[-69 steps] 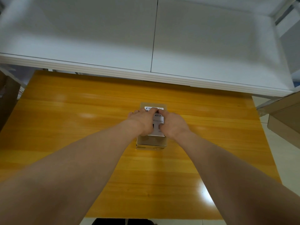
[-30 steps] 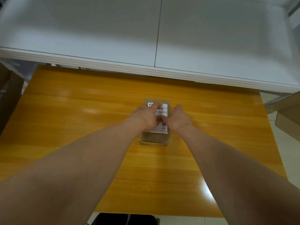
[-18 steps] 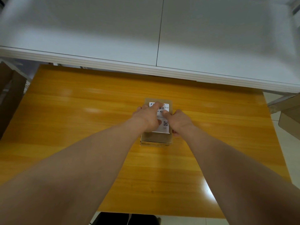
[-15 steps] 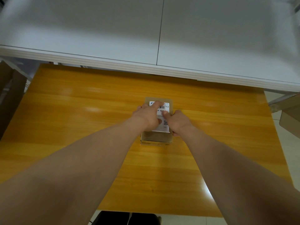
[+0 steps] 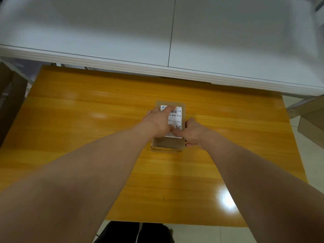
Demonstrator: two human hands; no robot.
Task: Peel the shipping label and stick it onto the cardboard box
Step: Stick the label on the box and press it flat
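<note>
I see the shipping label (image 5: 175, 118) lying on the cardboard box (image 5: 168, 143) mid-table (image 5: 87, 120), my left hand (image 5: 157, 123) pressing flat-fingered, right hand (image 5: 192, 132) clasping the box's edge

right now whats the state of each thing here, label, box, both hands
shipping label: lying flat on the box top, print side up, partly covered by the hands
cardboard box: closed, sitting on the wooden table
left hand: open, fingers pressing down on the label's far end
right hand: at the box's near right edge, fingertips on the label's near edge
</note>
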